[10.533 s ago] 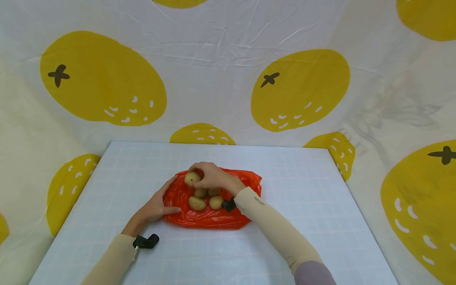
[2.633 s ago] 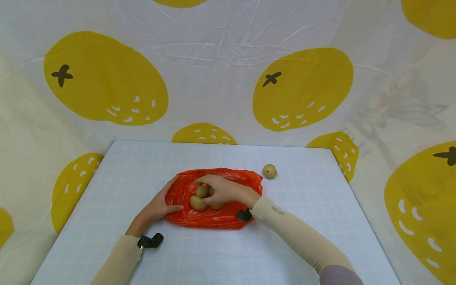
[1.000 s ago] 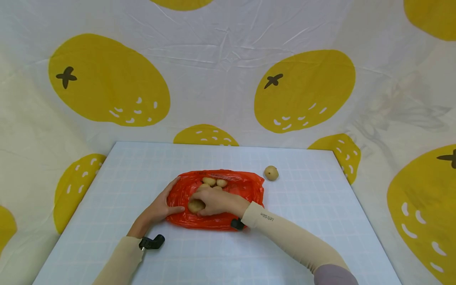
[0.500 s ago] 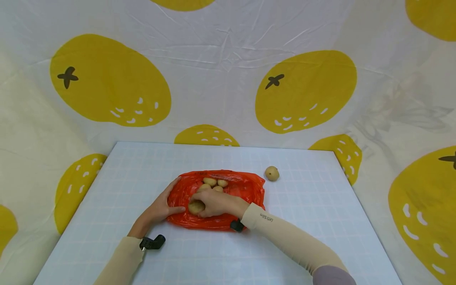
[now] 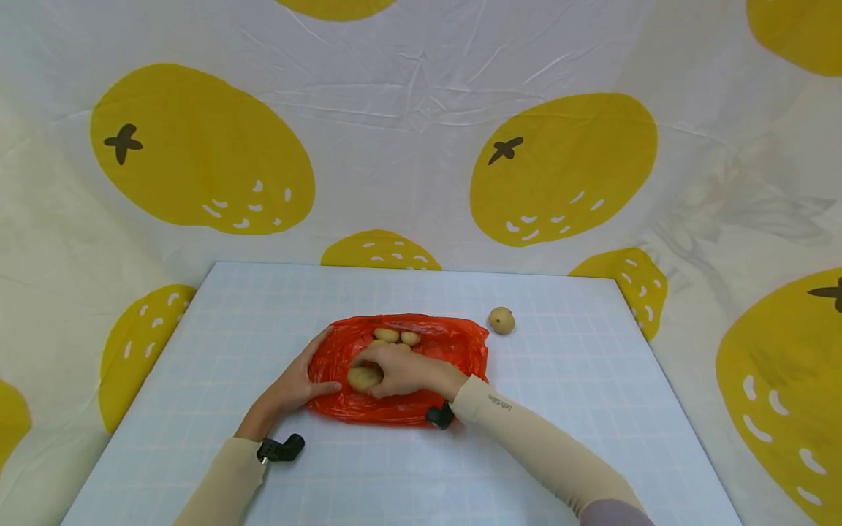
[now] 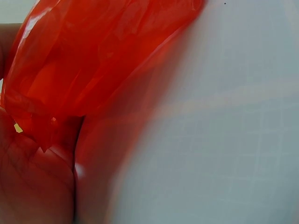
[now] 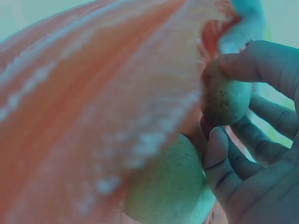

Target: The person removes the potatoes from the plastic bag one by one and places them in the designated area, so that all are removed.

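A red plastic bag (image 5: 454, 351) lies with its mouth up on the table, several potatoes inside it. My left hand (image 5: 292, 380) holds the bag's left end, fingers along the outside and thumb over the front edge. The left wrist view has the red plastic (image 6: 103, 56) against the palm. Inside the bag, my right hand (image 5: 401, 369) grips a potato (image 5: 362, 378) between thumb and fingers. From the right wrist, the gripped potato (image 7: 226, 95) shows above a larger potato (image 7: 170, 184). Two smaller potatoes (image 5: 387, 335) lie near the back rim; others are partly hidden under the right hand.
One potato (image 5: 502, 321) rests on the table beyond the bag's back right corner. The pale checked table (image 5: 559, 409) ends at a white cloth backdrop (image 5: 395, 168) printed with yellow fruit. Black wrist cameras (image 5: 281, 447) sit on both sleeves.
Since the oldest frame, a potato has come to lie on the table at back right. Lately the right hand has moved to the front left potato. The left hand keeps its hold.
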`<state>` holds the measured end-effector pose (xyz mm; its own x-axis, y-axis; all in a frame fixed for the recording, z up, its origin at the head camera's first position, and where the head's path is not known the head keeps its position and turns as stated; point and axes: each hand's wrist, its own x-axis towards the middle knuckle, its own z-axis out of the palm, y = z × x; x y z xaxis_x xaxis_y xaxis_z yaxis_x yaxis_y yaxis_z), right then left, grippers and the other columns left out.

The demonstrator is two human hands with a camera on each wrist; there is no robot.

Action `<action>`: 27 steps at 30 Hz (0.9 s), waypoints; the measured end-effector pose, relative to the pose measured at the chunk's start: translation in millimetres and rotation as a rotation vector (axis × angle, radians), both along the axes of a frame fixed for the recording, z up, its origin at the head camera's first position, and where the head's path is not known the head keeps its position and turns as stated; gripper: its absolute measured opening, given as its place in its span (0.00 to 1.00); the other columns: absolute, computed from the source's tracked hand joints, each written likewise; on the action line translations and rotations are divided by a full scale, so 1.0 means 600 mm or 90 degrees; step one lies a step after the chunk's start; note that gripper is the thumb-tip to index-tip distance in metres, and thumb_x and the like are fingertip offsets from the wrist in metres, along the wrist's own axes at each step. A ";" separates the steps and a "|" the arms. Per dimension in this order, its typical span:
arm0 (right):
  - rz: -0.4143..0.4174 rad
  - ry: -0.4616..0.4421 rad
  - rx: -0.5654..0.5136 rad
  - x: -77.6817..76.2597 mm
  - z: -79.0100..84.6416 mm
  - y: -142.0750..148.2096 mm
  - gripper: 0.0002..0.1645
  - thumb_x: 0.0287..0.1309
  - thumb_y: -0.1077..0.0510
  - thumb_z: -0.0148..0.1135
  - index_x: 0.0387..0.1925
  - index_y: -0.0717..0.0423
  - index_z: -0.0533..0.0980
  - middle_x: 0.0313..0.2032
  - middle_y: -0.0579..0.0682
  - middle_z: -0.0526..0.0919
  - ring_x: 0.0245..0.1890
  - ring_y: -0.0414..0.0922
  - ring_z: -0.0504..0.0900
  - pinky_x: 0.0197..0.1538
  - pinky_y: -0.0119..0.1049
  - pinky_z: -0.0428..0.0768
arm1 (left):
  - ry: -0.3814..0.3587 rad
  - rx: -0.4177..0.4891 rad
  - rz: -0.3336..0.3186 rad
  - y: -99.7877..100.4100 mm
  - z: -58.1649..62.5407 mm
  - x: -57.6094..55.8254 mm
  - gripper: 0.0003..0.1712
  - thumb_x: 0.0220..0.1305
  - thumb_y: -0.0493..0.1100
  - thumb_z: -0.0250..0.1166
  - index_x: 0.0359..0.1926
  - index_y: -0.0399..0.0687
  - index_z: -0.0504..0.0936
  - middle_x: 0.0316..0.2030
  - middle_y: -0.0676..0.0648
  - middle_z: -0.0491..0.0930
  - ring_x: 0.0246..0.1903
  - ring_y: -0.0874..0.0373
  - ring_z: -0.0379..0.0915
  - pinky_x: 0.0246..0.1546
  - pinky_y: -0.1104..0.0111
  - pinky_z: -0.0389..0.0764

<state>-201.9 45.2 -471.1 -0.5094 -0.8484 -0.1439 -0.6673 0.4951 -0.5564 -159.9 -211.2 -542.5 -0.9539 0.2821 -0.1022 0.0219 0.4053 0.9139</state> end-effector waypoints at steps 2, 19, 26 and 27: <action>-0.005 -0.013 -0.016 -0.001 0.003 0.003 0.31 0.61 0.56 0.71 0.66 0.50 0.76 0.60 0.41 0.80 0.57 0.36 0.74 0.62 0.27 0.75 | 0.000 0.000 0.000 0.000 0.000 0.000 0.64 0.55 0.46 0.78 0.83 0.60 0.45 0.82 0.39 0.46 0.78 0.31 0.44 0.73 0.31 0.52; -0.107 -0.055 -0.112 -0.012 0.044 0.042 0.30 0.60 0.63 0.67 0.64 0.47 0.77 0.61 0.45 0.75 0.51 0.40 0.76 0.50 0.28 0.81 | -0.008 0.001 -0.004 0.001 0.004 0.000 0.64 0.56 0.45 0.78 0.83 0.58 0.45 0.82 0.39 0.46 0.78 0.32 0.44 0.72 0.31 0.54; -0.140 -0.065 -0.147 -0.021 0.061 0.060 0.29 0.59 0.61 0.69 0.64 0.50 0.78 0.52 0.47 0.76 0.46 0.42 0.77 0.46 0.32 0.81 | -0.015 0.000 -0.002 0.000 0.005 0.000 0.64 0.56 0.45 0.77 0.83 0.59 0.45 0.82 0.39 0.45 0.78 0.32 0.44 0.72 0.31 0.54; -0.146 -0.066 -0.150 -0.022 0.064 0.062 0.30 0.59 0.60 0.69 0.64 0.50 0.78 0.51 0.47 0.76 0.45 0.43 0.76 0.46 0.33 0.81 | -0.013 0.002 -0.003 0.000 0.004 -0.001 0.64 0.56 0.45 0.77 0.83 0.59 0.45 0.82 0.39 0.45 0.78 0.32 0.44 0.73 0.31 0.54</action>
